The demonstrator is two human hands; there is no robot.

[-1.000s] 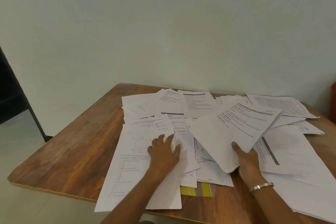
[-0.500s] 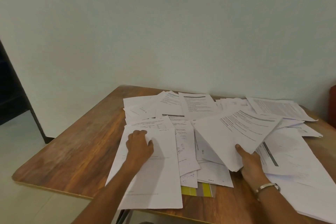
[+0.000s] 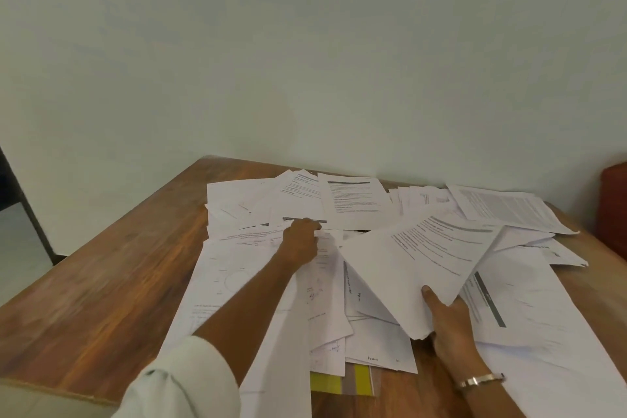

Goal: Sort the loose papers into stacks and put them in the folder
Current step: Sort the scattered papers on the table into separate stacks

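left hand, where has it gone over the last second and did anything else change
The left hand moved from the near sheets out across the pile to the papers at the far side, fingers curled at a sheet edge; a firm hold cannot be told. The right hand still grips the raised sheaf. The yellow folder stays under the pile.

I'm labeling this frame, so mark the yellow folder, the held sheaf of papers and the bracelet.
yellow folder (image 3: pixel 326 383): head view, yellow strip showing under the papers.
held sheaf of papers (image 3: pixel 417 265): head view, middle of the top sheet.
bracelet (image 3: pixel 480 380): head view, metal band on the right wrist.

Left hand (image 3: pixel 300 243) outstretched — right hand (image 3: pixel 449 322) gripping
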